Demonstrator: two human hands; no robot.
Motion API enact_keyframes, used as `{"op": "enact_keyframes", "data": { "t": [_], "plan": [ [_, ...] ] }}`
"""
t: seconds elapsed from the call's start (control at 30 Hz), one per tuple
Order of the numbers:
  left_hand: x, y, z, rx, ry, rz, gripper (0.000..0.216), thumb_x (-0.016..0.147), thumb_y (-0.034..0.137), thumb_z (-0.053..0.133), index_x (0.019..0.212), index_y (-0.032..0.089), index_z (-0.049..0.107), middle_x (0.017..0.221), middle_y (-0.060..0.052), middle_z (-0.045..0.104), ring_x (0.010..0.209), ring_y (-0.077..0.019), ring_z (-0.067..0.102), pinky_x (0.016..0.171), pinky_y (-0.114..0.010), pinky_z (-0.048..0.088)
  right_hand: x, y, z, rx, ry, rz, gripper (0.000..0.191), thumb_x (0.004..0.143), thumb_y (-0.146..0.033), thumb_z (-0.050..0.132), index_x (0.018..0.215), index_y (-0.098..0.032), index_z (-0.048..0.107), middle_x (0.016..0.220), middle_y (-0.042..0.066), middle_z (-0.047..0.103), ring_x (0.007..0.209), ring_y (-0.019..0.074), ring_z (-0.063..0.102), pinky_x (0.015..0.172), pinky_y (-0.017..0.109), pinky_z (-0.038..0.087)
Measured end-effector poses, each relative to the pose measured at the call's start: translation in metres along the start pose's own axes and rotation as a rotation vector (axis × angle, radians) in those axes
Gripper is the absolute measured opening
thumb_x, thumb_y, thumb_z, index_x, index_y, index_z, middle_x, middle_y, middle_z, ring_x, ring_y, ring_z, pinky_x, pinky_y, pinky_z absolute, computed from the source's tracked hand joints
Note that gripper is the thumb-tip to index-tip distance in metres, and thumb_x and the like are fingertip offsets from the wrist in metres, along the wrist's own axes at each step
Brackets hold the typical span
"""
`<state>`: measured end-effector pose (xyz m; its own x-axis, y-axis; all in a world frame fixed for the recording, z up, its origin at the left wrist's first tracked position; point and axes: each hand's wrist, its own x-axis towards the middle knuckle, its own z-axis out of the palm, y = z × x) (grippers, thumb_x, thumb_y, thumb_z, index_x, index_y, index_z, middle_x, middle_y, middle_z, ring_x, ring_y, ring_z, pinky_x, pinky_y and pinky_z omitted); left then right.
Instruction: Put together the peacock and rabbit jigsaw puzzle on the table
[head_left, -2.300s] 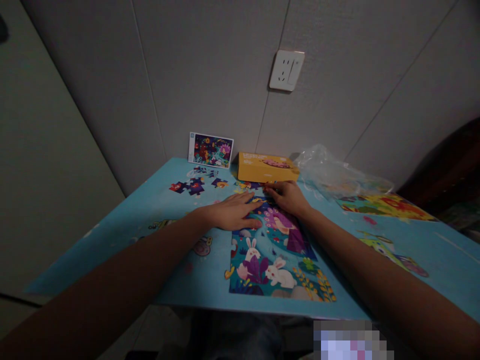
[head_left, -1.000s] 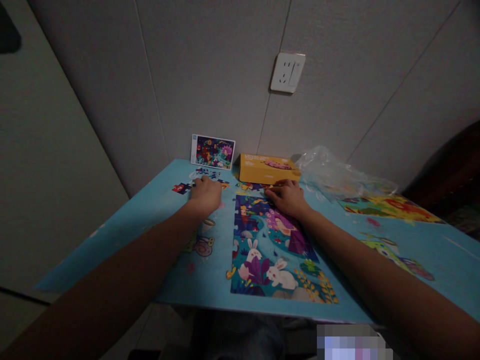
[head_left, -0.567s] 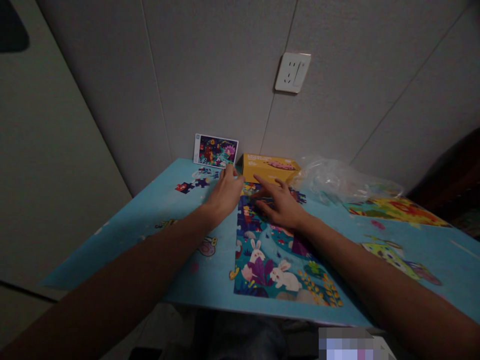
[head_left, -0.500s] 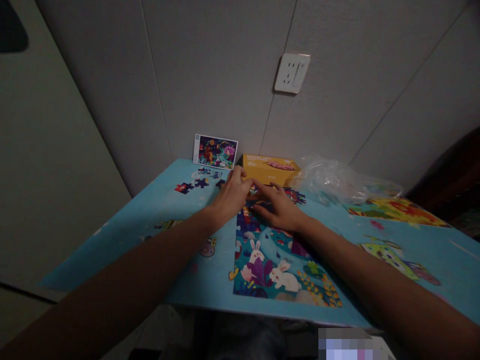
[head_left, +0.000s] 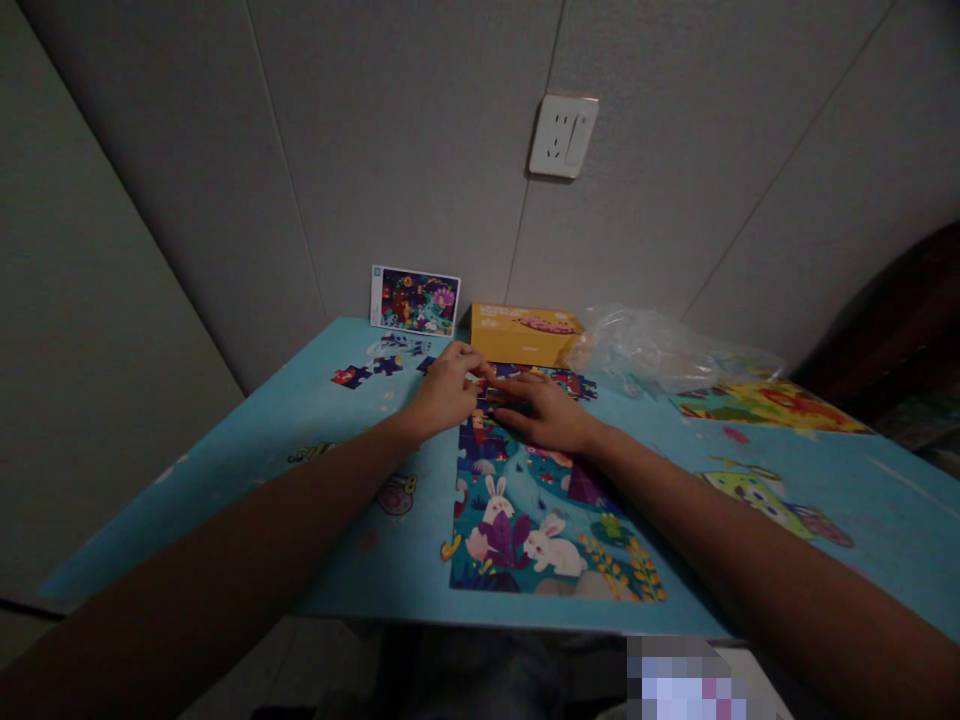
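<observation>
A partly assembled jigsaw puzzle [head_left: 525, 520] with white rabbits and a blue stream lies before me. My left hand [head_left: 448, 392] is at its upper left edge, fingers bent and drawn together. Whatever lies under those fingertips is too small and dark to make out. My right hand [head_left: 546, 412] rests low over the puzzle's upper middle, its fingers stretched out and the index tip close to the left hand's fingers. Behind the hands, a top row of joined puzzle pieces [head_left: 574, 382] shows. Left of them lie several loose puzzle pieces [head_left: 351, 376].
A picture card [head_left: 415, 300] leans on the wall beside a yellow box [head_left: 525, 338]. Crumpled clear plastic [head_left: 652, 350] lies to the right, next to a colourful yellow-orange picture sheet [head_left: 780, 407]. The blue table cover [head_left: 247, 450] carries printed cartoon figures. A socket [head_left: 564, 137] is on the wall.
My left fingers have come down from a raised pinch towards the puzzle. My right fingers lie flatter. The whole view has shifted slightly, so things appear further left.
</observation>
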<state>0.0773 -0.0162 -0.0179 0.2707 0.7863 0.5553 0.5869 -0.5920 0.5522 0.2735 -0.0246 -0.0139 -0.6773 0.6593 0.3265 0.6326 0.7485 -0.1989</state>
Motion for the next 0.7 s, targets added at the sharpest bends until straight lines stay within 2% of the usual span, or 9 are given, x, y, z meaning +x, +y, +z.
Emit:
{"op": "enact_keyframes", "data": {
  "t": [0.17,0.27,0.33,0.43,0.5,0.57,0.63,0.7],
  "plan": [
    [0.004,-0.013,0.012,-0.255,0.083,-0.191,0.029,0.06,0.001,0.048,0.078,0.015,0.065,0.096,-0.005,0.063,0.089,-0.0166,0.062,0.088,-0.035,0.054,-0.001,0.0,0.0,0.0,-0.041,-0.02,0.042,0.094,-0.036,0.05,0.134,-0.024,0.058,0.13,0.01,0.063,0.119,0.0257,0.058,0.102,0.042,0.041],
    [0.008,-0.02,0.011,-0.304,0.118,-0.229,0.028,0.06,0.004,0.048,0.079,0.016,0.064,0.093,-0.003,0.064,0.089,-0.0173,0.063,0.085,-0.036,0.054,-0.002,0.0,0.0,-0.032,-0.055,0.02,0.043,0.095,-0.039,0.049,0.135,-0.025,0.057,0.137,0.01,0.059,0.129,0.0275,0.051,0.107,0.047,0.036],
    [0.011,-0.024,0.003,-0.168,0.174,-0.225,0.028,0.061,0.005,0.048,0.079,0.017,0.065,0.094,-0.004,0.064,0.092,-0.0182,0.062,0.088,-0.036,0.052,-0.002,0.001,0.0,-0.078,-0.045,0.057,0.043,0.095,-0.039,0.049,0.134,-0.024,0.058,0.139,0.011,0.057,0.134,0.0284,0.046,0.11,0.05,0.032],
    [0.014,-0.031,-0.018,0.205,0.247,-0.291,0.033,0.064,0.005,0.049,0.087,0.016,0.07,0.102,-0.008,0.062,0.103,-0.0235,0.058,0.096,-0.038,0.046,-0.001,0.008,-0.002,-0.162,-0.014,0.148,0.04,0.094,-0.039,0.049,0.129,-0.023,0.062,0.134,0.01,0.061,0.131,0.0293,0.049,0.11,0.052,0.03],
    [0.014,-0.038,-0.033,0.44,0.171,-0.384,0.035,0.067,0.01,0.054,0.098,0.015,0.07,0.105,-0.014,0.061,0.113,-0.0317,0.053,0.101,-0.045,0.04,-0.001,0.016,-0.007,-0.184,0.017,0.253,0.038,0.093,-0.038,0.049,0.123,-0.021,0.066,0.125,0.011,0.067,0.122,0.029,0.056,0.106,0.048,0.037],
    [0.012,-0.046,-0.045,0.591,0.105,-0.515,0.04,0.072,0.019,0.058,0.11,0.013,0.068,0.117,-0.022,0.056,0.119,-0.041,0.046,0.097,-0.053,0.04,-0.003,0.027,-0.015,-0.186,0.116,0.442,0.039,0.093,-0.034,0.047,0.125,-0.018,0.064,0.114,0.012,0.071,0.106,0.0276,0.065,0.095,0.04,0.047],
    [0.011,-0.053,-0.053,0.663,0.055,-0.639,0.046,0.076,0.029,0.057,0.117,0.009,0.065,0.123,-0.029,0.051,0.121,-0.047,0.043,0.093,-0.058,0.041,-0.008,0.038,-0.026,-0.241,0.291,0.684,0.05,0.093,-0.031,0.045,0.141,-0.016,0.049,0.104,0.013,0.074,0.095,0.0283,0.069,0.086,0.039,0.05],
    [0.01,-0.059,-0.056,0.702,-0.015,-0.706,0.05,0.08,0.038,0.053,0.117,0.006,0.064,0.126,-0.032,0.05,0.121,-0.0493,0.042,0.092,-0.061,0.04,-0.015,0.049,-0.037,-0.335,0.367,0.86,0.064,0.09,-0.029,0.048,0.15,-0.013,0.033,0.102,0.017,0.073,0.094,0.0326,0.069,0.082,0.042,0.049]
  ]
}}
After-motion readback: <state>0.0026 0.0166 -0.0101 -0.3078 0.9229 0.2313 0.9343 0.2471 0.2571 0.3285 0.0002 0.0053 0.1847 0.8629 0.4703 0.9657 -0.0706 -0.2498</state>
